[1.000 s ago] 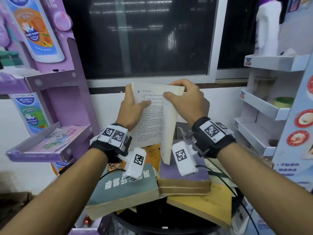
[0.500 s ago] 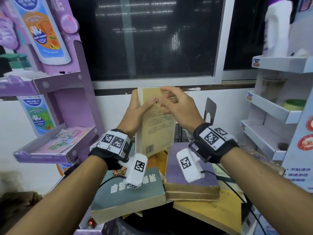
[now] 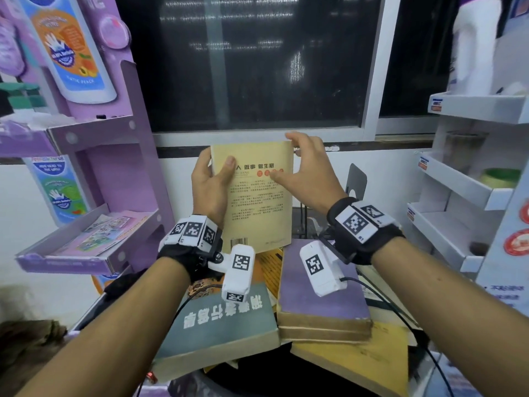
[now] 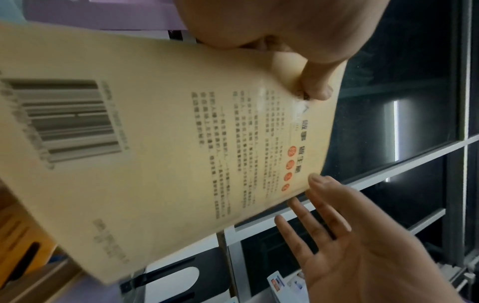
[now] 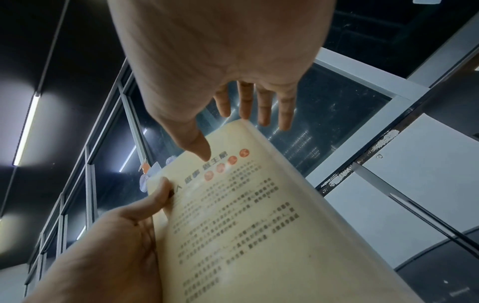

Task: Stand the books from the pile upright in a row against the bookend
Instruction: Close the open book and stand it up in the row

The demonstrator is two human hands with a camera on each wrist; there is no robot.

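Observation:
A closed yellow paperback (image 3: pixel 257 202) is held upright above the pile, its back cover and barcode facing me. My left hand (image 3: pixel 211 179) grips its left edge, thumb on the cover (image 4: pixel 155 164) and fingers behind. My right hand (image 3: pixel 303 164) hovers at the top right corner with straight, spread fingers (image 5: pixel 261 106), its thumb at the cover (image 5: pixel 259 225). The pile below holds a grey-green book (image 3: pixel 217 325), a purple book (image 3: pixel 320 299) and a yellow one (image 3: pixel 357 356), all lying flat. The black metal bookend (image 3: pixel 355 181) stands behind my right wrist.
A purple display stand (image 3: pixel 86 247) with leaflets is close on the left. White shelves (image 3: pixel 458 190) are on the right. A dark window (image 3: pixel 257 67) and white wall lie straight ahead. The pile rests on a black round table (image 3: pixel 272 376).
The paperback was open with its pages showing; it is closed now, back cover toward me. My right hand has let go of the pages and opened at the top right corner.

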